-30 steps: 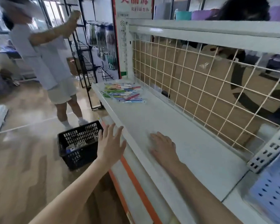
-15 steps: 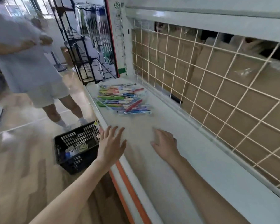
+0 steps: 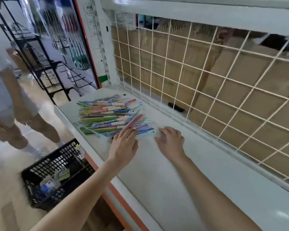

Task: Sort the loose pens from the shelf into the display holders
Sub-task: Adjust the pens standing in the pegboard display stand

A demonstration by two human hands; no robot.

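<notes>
The pens (image 3: 112,116) lie heaped at the far left end of the shelf (image 3: 173,172), long axes running along it. The left hand (image 3: 123,145), fingers straight, touches the pile's near edge. The right hand (image 3: 171,141), spread flat, rests just beside. No holders visible.

Head view, looking down at shelf (image 3: 173,172), close.
</notes>
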